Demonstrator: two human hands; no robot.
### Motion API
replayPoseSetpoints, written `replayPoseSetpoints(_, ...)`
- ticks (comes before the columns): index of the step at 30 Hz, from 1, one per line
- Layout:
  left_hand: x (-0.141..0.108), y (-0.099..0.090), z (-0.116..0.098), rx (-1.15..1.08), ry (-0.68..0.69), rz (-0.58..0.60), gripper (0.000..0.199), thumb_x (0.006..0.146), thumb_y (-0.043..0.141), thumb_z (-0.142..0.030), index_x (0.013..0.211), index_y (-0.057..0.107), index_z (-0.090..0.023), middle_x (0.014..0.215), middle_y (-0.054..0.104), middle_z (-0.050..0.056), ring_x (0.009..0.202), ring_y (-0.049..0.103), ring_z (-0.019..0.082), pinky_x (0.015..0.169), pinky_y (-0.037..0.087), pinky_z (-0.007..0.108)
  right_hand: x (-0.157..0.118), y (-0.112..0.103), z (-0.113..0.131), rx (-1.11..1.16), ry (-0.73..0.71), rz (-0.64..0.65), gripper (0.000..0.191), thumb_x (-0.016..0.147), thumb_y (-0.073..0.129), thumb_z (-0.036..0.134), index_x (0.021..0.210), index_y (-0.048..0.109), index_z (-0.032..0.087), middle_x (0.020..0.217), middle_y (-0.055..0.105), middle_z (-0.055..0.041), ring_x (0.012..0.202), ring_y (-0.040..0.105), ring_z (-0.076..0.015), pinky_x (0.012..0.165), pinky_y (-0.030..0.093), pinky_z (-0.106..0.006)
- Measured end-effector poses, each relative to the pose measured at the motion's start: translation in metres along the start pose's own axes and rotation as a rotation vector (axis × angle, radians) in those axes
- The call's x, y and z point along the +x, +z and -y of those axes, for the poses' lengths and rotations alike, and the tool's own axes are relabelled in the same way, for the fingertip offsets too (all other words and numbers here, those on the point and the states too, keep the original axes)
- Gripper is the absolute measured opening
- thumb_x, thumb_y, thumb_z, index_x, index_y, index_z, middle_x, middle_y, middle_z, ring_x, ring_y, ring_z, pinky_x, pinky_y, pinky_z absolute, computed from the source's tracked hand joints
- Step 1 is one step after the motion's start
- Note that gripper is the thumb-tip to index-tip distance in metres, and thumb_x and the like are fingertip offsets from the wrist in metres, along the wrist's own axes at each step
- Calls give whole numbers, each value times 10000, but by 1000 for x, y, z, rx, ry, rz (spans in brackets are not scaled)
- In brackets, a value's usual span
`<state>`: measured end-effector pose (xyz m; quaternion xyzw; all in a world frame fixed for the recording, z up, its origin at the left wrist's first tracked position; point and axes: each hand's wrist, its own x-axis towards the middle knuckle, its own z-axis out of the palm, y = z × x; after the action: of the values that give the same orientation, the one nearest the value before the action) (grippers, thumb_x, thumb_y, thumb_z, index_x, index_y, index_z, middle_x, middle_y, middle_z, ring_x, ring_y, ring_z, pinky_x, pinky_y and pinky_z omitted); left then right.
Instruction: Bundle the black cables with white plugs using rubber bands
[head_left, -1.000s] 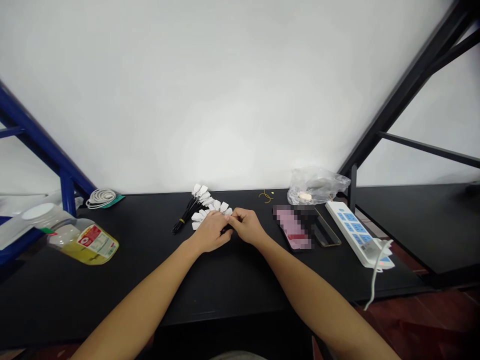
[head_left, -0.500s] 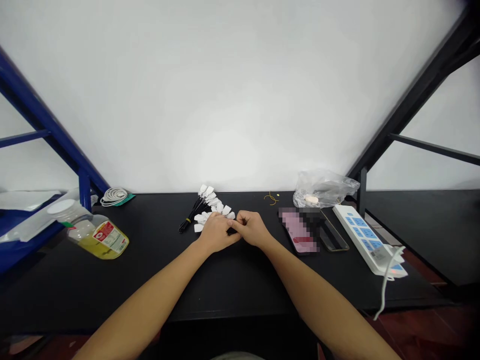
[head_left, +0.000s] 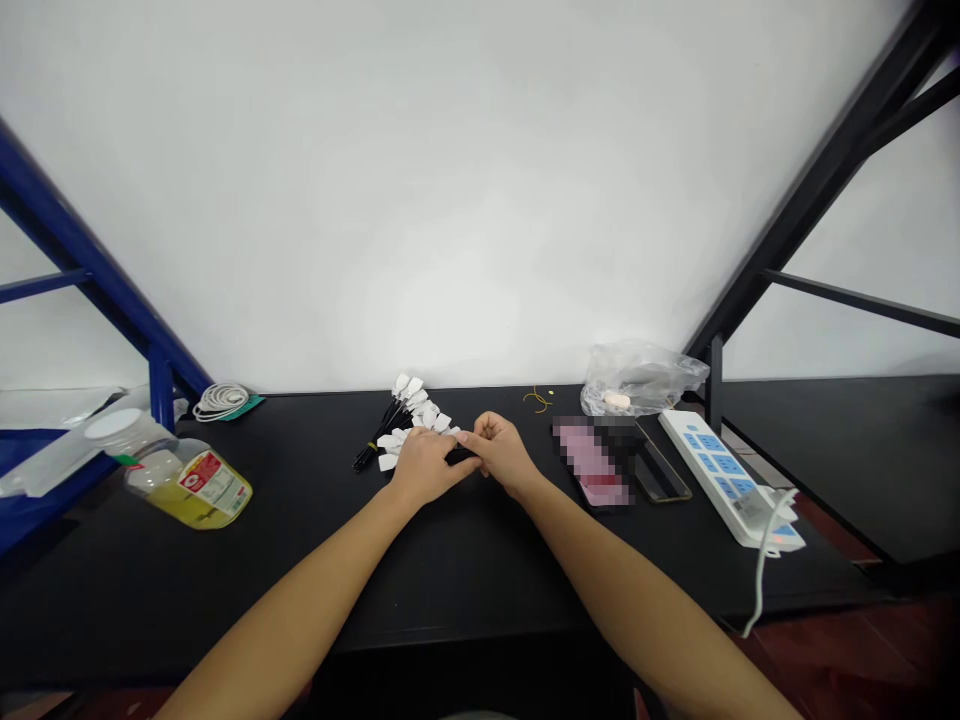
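Several black sticks with white tips are involved. One bundle, tied with a yellow band, lies on the black table left of centre. My left hand is closed round a second bundle, whose white tips fan out beyond the fingers and whose dark stems show between the hands. Thumb and fingers of my right hand are pinched together at the right end of those stems. Whatever fine thing the right fingertips may grip is too small to make out.
On the table, a jar of yellow liquid and a coiled white cable are at left. Yellow bands, a plastic bag, a pink phone, a dark phone and a power strip are at right.
The view has shifted slightly. My right thumb and fingers have moved a little on the stems, and more of the dark stems now shows between my hands.
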<state>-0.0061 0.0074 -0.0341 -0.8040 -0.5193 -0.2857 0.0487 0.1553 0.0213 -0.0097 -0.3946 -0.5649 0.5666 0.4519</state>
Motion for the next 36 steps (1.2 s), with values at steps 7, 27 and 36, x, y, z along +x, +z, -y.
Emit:
replayPoseSetpoints(7,0,2,13,-54,58,5,584,751,633,-780,632,550,-214,598,584,9,638,562,200,744,418,374,16,-22,-9,-171,-94,-170,353,734,736,492,813,523,221,562,474,92,409,379,-85,385,338,-231)
replayPoseSetpoints(27,-7,1,7,-190,239,-207,402,952,486,-328,567,423,-232,537,475,4,563,484,168,652,422,345,33,-58,-16,-758,-162,-255,78,868,590,247,877,656,207,865,675,-22,791,613,-169,746,443,-290)
replayPoseSetpoints(36,32,23,-3,-188,808,72,265,915,482,-281,664,530,-213,718,574,69,768,528,218,804,469,401,30,-65,-13,-826,-126,-273,131,903,539,233,915,667,209,894,705,-25,815,630,-170,752,443,-271)
